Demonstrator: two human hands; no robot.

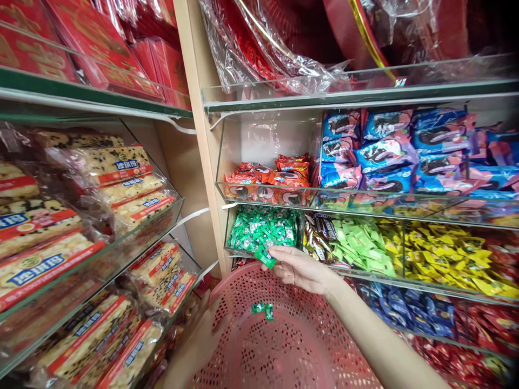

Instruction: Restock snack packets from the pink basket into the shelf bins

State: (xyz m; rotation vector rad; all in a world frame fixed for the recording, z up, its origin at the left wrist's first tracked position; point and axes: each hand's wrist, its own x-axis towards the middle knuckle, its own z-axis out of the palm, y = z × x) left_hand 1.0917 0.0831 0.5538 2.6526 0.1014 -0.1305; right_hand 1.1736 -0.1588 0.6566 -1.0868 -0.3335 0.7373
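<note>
My right hand [298,267] is closed in a pinch on a small green wrapped candy [265,258], just above the far rim of a pink perforated plastic basket [235,281]. Two more green candies lie at the bottom of the basket, one of them a small green packet [269,312]. Right behind the pinched candy is a clear bin full of green candies [261,224]. My left hand [203,327] is at the left side of the basket, smeared by motion, so its fingers and whether it grips the rim are unclear.
Wrapped pastry bars [133,200] fill slanted glass shelves on the left. A wooden upright [203,135] divides the shelving. To the right are light green packets [360,246], yellow packets [446,256] and blue-pink packs [385,154]. A glass shelf edge [365,89] crosses above.
</note>
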